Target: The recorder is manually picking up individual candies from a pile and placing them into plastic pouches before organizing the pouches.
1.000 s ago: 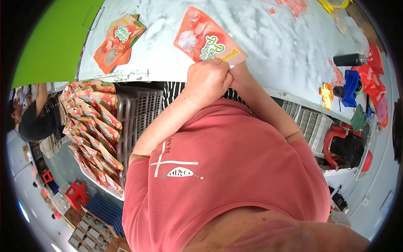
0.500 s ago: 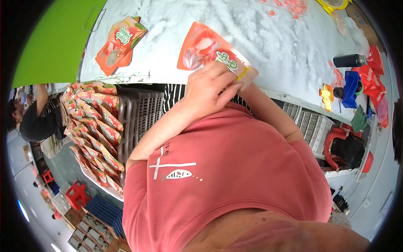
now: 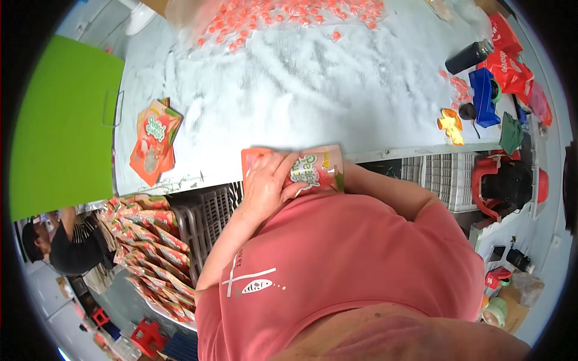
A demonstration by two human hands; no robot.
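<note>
An orange-red snack pouch (image 3: 313,168) with a clear window is held against my chest, just below the white table's front edge (image 3: 385,150). My left hand (image 3: 268,186) lies over the pouch's left half, fingers curled on it. My right hand (image 3: 348,175) grips the pouch's right end and is mostly hidden behind it; only the wrist and forearm show. A small stack of the same pouches (image 3: 153,141) lies on the table to my left.
Small red candies (image 3: 289,15) are heaped at the table's far edge. A blue tape dispenser (image 3: 484,96), black bottle (image 3: 469,57) and yellow piece (image 3: 450,123) sit at right. Grey crates (image 3: 201,219) and filled pouches (image 3: 150,253) are at lower left, beside another person (image 3: 66,246).
The pouch has come off the table top and toward my chest, turning from tilted to roughly level. Both hands stayed on it, and the view has shifted up the table.
</note>
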